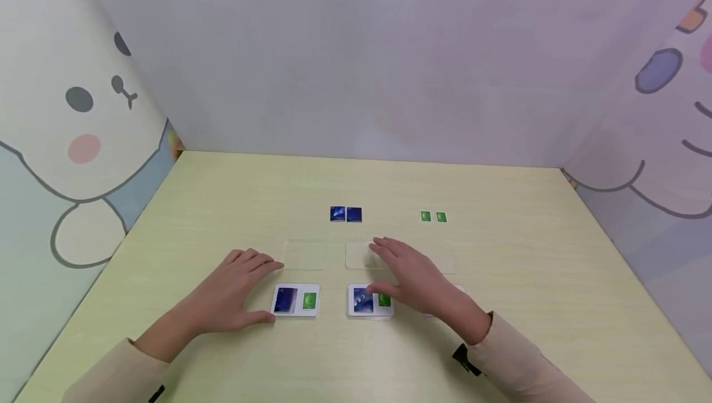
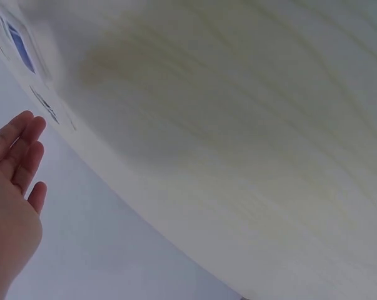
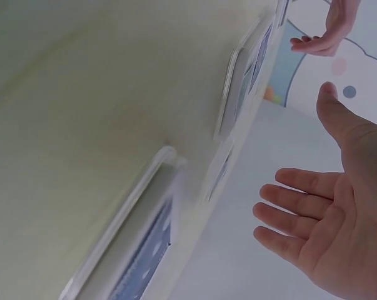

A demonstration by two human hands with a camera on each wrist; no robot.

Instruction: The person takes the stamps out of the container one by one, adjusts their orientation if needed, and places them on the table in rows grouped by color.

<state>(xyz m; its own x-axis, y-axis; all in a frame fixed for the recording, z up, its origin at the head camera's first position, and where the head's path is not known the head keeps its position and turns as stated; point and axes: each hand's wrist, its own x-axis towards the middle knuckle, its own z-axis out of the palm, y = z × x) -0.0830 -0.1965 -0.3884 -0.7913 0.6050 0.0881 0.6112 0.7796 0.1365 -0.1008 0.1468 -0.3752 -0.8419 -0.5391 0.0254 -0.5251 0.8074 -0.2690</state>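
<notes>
My left hand (image 1: 236,295) is spread beside a white card (image 1: 296,310) bearing a dark blue picture (image 1: 286,300) and a green one (image 1: 309,301). Its thumb tip lies at or very near the card's left edge. Over a similar middle card (image 1: 369,314) hovers my right hand (image 1: 414,276), its thumb partly covering the pictures. A third card (image 1: 459,288) is mostly hidden under the right wrist. Nothing is held by either hand. In the right wrist view the fingers of the right hand (image 3: 338,219) are extended, apart from a card in the foreground (image 3: 129,250).
Clear plastic rectangles (image 1: 306,256) lie in a row behind the cards. Farther back are two dark blue squares (image 1: 354,214) and two small green pieces (image 1: 425,216). Pale panels (image 1: 356,81) enclose the table's back and sides.
</notes>
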